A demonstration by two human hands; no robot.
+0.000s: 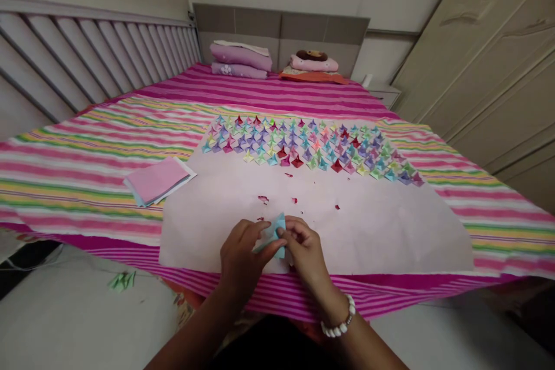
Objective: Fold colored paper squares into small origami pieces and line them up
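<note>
Between my two hands, just above the near part of a large pale sheet (390, 231), is a light blue piece of folded paper (280, 224). My left hand (245, 245) grips its left side, with the thumb stretched across the lower part. My right hand (306, 245) pinches its right edge between thumb and fingers; a white beaded bracelet circles that wrist. Part of the paper is hidden behind the thumbs. Farther up the sheet stand rows of small folded paper pieces (297, 162) in red, purple, blue, green, pink and yellow.
Small red paper scraps (263, 199) lie on the sheet beyond my hands. At the left, a stack of pink, blue and white paper (158, 179) rests on the striped bedspread (87, 156). Crumpled green paper (122, 281) is on the floor. Folded bedding (240, 58) sits by the headboard.
</note>
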